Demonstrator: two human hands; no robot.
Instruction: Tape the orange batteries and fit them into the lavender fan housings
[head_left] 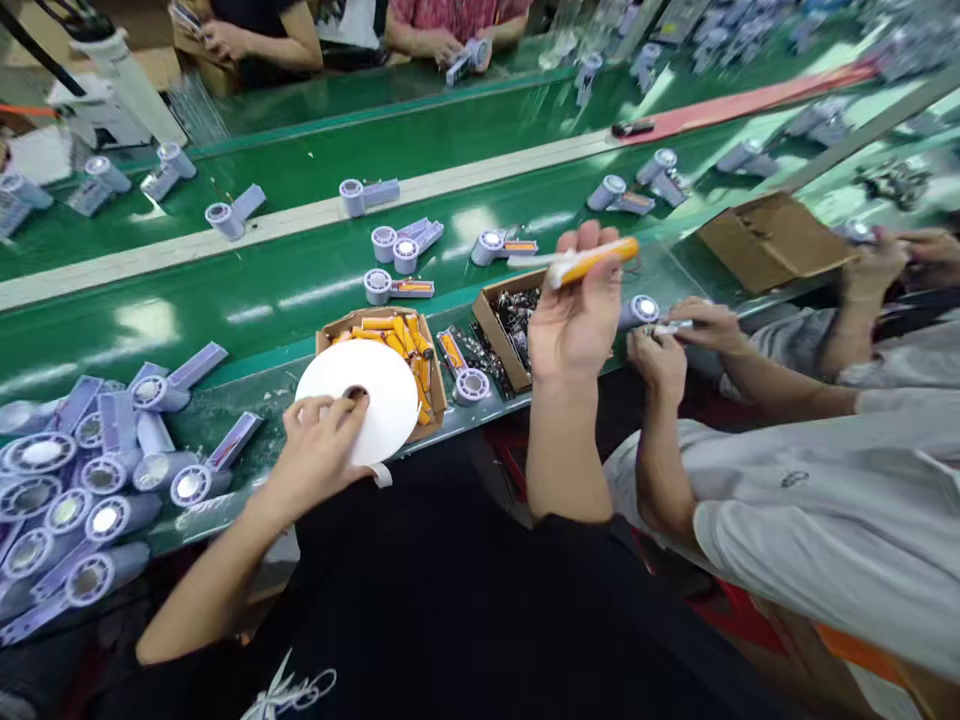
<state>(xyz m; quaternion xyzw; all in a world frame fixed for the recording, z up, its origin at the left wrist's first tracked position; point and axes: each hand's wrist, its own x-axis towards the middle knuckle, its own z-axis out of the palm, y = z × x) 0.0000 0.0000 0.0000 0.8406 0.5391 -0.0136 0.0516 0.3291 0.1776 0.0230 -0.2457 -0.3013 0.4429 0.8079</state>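
Observation:
My left hand [319, 450] is closed on a large white roll of tape [390, 395], with fingers at its centre hole. The loose end of the tape curls out below the roll. Raised over the bench, my right hand [571, 325] grips an orange cylindrical battery [604, 262] between thumb and fingers; a white strip sticks out from its left end. Partly behind the roll stands a cardboard box [440, 405] of similar orange batteries [409, 335]. Right of that box lies a lilac fan housing [472, 386] with an orange battery in its handle.
Lilac fan housings [105, 475] are heaped at the left. More sit along the green conveyor [300, 270]. A box [495, 330] of small dark parts stands near my right wrist. At right, a co-worker's hands [664, 345] work close by; other people sit across the line.

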